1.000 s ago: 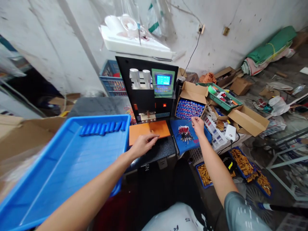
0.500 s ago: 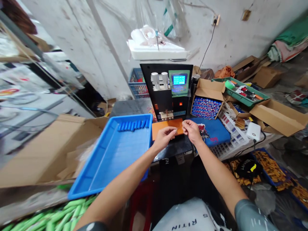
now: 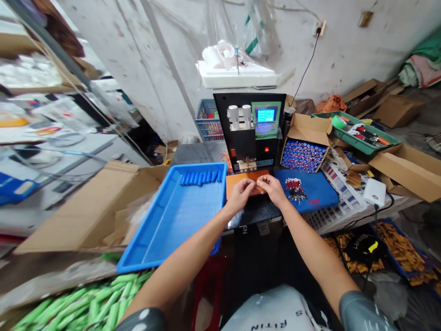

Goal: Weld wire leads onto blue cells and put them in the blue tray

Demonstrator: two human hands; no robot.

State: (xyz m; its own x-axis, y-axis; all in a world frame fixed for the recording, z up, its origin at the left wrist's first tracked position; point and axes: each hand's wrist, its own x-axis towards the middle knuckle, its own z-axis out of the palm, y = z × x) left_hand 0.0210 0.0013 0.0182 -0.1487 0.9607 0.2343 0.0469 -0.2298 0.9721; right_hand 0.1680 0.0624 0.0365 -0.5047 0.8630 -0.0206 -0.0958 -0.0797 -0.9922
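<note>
My left hand (image 3: 240, 194) and my right hand (image 3: 272, 187) meet over the orange board (image 3: 234, 181), fingertips pinched and almost touching. Between them is a thin wire, mostly hidden by the fingers now. Just behind stands a black spot welder (image 3: 244, 142) with a lit screen (image 3: 265, 116); its electrode tips (image 3: 247, 164) are beyond my fingertips. To the right of my right hand, a bundle of red, white and black wire leads (image 3: 295, 190) lies on a blue pad (image 3: 315, 191). On the left, a blue tray (image 3: 172, 216) holds a row of blue battery cells (image 3: 200, 178).
A cardboard box of upright battery cells (image 3: 303, 155) stands right of the welder, near a green tray (image 3: 365, 135) of tools and wires. A white power bank (image 3: 375, 191) lies further right. Green wrapped packs (image 3: 82, 303) fill the lower left. A foam shelf (image 3: 239, 78) hangs above.
My hands have drawn closer together, and the wire that showed between them is now mostly covered by fingers. The whole view has shifted, with everything appearing further right.
</note>
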